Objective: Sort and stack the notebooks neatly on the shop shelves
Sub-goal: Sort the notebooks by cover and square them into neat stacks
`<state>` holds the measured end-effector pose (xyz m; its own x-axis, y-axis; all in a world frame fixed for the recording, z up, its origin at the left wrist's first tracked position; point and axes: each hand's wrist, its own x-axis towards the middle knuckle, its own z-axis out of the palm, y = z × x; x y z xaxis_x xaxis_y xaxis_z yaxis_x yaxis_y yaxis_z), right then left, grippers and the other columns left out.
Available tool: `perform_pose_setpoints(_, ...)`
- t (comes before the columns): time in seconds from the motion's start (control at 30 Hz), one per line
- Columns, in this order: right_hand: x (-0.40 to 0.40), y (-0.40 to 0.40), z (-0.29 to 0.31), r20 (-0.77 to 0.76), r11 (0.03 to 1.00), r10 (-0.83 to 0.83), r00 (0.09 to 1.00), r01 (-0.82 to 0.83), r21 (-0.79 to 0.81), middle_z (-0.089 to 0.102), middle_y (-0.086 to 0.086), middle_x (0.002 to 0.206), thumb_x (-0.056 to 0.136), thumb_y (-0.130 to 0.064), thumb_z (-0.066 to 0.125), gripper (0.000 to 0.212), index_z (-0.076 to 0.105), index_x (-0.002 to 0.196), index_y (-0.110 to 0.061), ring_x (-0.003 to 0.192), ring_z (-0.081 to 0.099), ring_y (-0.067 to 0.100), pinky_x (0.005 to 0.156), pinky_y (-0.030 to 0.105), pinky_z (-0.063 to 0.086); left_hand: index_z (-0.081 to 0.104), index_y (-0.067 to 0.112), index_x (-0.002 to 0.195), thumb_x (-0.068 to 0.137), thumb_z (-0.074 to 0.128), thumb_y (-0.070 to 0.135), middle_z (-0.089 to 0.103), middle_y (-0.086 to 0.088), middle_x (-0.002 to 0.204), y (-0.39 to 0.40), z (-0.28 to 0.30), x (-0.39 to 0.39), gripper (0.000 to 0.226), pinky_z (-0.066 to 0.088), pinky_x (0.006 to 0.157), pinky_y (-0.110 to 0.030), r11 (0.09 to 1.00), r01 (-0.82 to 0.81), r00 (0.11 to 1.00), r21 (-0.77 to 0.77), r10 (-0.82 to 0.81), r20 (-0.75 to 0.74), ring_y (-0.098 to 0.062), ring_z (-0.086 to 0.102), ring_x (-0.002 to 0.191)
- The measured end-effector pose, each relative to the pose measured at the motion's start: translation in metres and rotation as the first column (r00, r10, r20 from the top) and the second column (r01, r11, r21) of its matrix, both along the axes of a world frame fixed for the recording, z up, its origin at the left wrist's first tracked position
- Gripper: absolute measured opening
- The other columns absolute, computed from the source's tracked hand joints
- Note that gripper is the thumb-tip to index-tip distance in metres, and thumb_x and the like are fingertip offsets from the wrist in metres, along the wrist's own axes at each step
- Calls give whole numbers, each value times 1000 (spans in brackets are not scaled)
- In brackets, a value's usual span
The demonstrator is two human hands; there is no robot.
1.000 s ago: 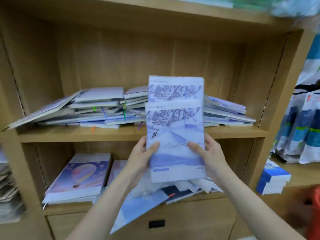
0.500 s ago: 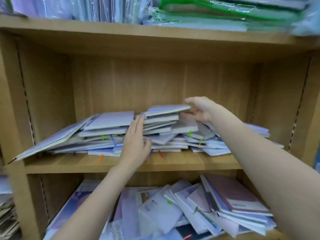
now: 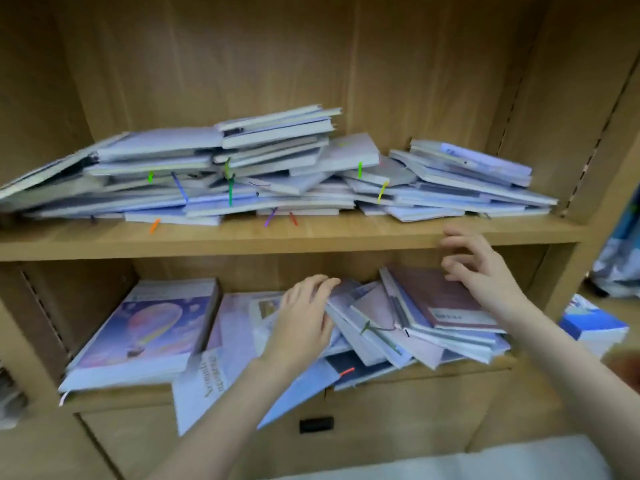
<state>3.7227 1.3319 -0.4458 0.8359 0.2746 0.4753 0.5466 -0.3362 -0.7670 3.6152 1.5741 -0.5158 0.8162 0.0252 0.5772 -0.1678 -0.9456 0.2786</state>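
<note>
Hands over lower-shelf notebooks: left hand flat on them, right hand loose-fingered, empty.

A blue-and-white boxed pack sits low at the right, outside the wooden unit, on a lower ledge. Farther right, at the frame's edge, hang blurred blue and white plastic-wrapped goods. Below the lower board, a drawer front carries a small dark recessed pull. A pale, blurred surface crosses the near right corner. At the far left edge lies an indistinct grey stack.
</note>
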Motion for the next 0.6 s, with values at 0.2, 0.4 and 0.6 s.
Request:
perform_pose_setpoints(0.2,25,-29,-66,259,875,-105,960,213,-436,43,8,122,87,-10,62,26,57,113,-5,97,55,22,83,31,46,19,31,146,94,39,18,23,1,148,-23,-41,39,58,16,111,-34,988,47,933,146,8,-359,-22,20,137)
perform_pose_setpoints(0.4,57,-2,-128,-135,806,-57,989,-34,-590,31,13,143,88,-40,59,59,38,140,-20,130,36,31,99,29,32,11,38,147,94,42,25,1,4,157,-25,-68,49,63,2,117,-39,959,67,823,275,103,-558,-23,2,144)
perform_pose_setpoints(0.6,82,33,-147,-181,586,-305,935,34,-810,12,10,153,79,-72,46,86,17,147,-27,139,8,43,112,55,9,27,38,143,86,34,26,28,2,147,-20,-76,53,59,4,116,-39,966,52,877,254,77,-474,-19,19,139)
